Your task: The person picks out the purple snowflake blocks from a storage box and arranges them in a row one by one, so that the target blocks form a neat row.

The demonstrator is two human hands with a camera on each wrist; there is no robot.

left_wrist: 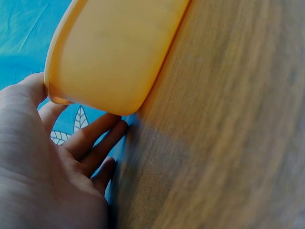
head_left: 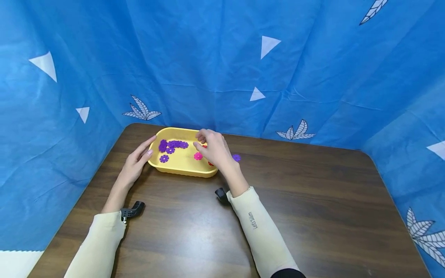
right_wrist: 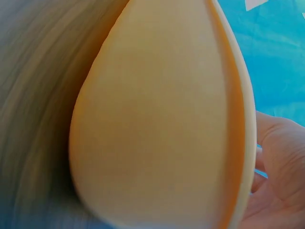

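A yellow plastic tray point(head_left: 180, 170) stands on the table. In its left part lie several purple flower-shaped plastic pieces point(head_left: 175, 144). A pink flower-shaped piece point(head_left: 198, 156) and red pieces point(head_left: 211, 163) lie towards its right end, the red ones partly hidden. My left hand point(head_left: 133, 164) touches the tray's left end, thumb at the rim and fingers nearly straight along the outer wall point(left_wrist: 114, 57). Over the right end hovers my right hand point(head_left: 215, 148), loosely bent, with a gap between thumb and fingers; I see nothing held. In the right wrist view, the tray wall point(right_wrist: 157, 119) hides its fingertips.
One purple flower-shaped piece point(head_left: 236, 157) lies on the brown wooden table point(head_left: 313, 200), right of the tray, close beside my right wrist. A blue curtain point(head_left: 222, 58) with white triangles and leaf prints hangs behind the table and along both sides.
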